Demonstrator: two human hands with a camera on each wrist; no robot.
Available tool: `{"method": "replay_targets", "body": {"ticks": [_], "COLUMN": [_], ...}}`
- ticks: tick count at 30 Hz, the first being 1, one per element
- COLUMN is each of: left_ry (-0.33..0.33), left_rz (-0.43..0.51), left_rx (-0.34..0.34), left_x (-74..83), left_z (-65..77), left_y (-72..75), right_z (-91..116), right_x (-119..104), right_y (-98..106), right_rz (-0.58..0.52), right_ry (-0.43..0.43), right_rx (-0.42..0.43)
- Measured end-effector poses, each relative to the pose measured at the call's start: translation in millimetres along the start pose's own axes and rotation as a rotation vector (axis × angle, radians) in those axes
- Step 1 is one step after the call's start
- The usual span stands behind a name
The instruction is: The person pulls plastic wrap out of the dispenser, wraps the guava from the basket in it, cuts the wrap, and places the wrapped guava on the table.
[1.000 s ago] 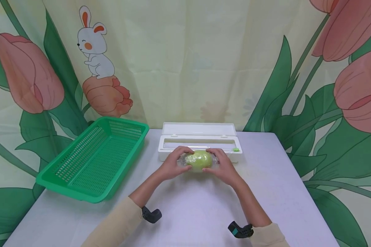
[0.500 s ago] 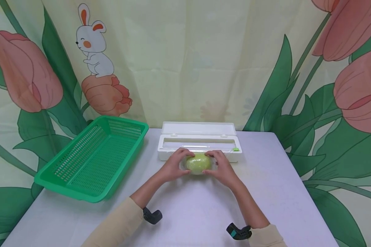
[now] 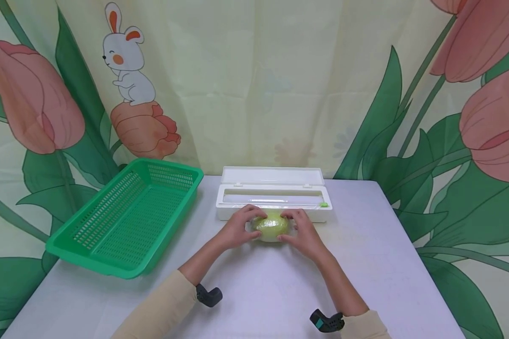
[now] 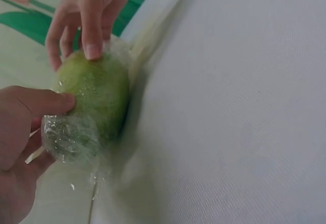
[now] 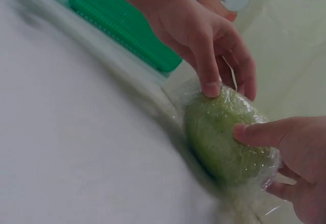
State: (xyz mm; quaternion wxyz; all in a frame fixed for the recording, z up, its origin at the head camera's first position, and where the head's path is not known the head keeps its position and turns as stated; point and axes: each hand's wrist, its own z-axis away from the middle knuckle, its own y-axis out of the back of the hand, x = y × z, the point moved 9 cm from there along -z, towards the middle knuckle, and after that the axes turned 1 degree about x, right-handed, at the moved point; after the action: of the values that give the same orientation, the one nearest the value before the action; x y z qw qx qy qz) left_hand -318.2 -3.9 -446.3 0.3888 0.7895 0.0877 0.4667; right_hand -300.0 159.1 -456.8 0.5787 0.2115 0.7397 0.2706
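Observation:
A rounded green fruit (image 3: 272, 227), wrapped in clear cling film, is held between both hands just in front of the white cling film box. My left hand (image 3: 239, 228) grips its left end, thumb on the near side and fingers on the far side. My right hand (image 3: 303, 233) grips the right end the same way. In the left wrist view, loose crumpled film (image 4: 71, 135) bunches at the fruit's end by the left thumb. The right wrist view has both thumbs pressing on the shiny wrapped fruit (image 5: 219, 127). Its underside is hidden.
Behind the hands stands the cling film box, its lid (image 3: 273, 176) raised, with a roll inside and a green slider (image 3: 324, 205) at the right. A green perforated basket (image 3: 140, 221) sits at the left on the white-covered table (image 3: 254, 296). A printed curtain (image 3: 254, 94) hangs behind.
Both hands have brought the fruit slightly toward me, away from the box. The film that stuck out at its sides now shows less. Box and basket stay put.

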Motion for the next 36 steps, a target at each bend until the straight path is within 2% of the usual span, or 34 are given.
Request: {"method": "replay_targets", "body": {"ticks": [8,12,17,27,32,36], "left_ry": [0.012,-0.002,-0.01,-0.006,0.041,0.093], "left_rz": [-0.002,-0.001,0.009,0.003,-0.04,-0.062], "left_rx": [-0.019,0.006,0.082,0.272,0.347,0.365], "left_x": [1.4,2.5,1.3,-9.3,-16.5,-22.7], "left_z": [0.6,2.0,2.8,6.7,9.9,11.1], "left_y": [0.8,5.8,18.1,50.1,63.4,69.1], "right_z": [1.4,2.3,1.1,4.6,7.6,10.3], "right_x": [-1.5,-0.3,7.1,22.1,26.5,31.3], "right_y": [4.8,12.4,27.4,62.2,80.1,91.0], "right_rz": [-0.031,-0.07,-0.089,-0.038,0.012,0.038], "right_ry": [0.009,-0.005,-0.042,-0.058,-0.046,-0.031], "right_rx": [-0.011,-0.004,0.051,0.187,0.279,0.35]}}
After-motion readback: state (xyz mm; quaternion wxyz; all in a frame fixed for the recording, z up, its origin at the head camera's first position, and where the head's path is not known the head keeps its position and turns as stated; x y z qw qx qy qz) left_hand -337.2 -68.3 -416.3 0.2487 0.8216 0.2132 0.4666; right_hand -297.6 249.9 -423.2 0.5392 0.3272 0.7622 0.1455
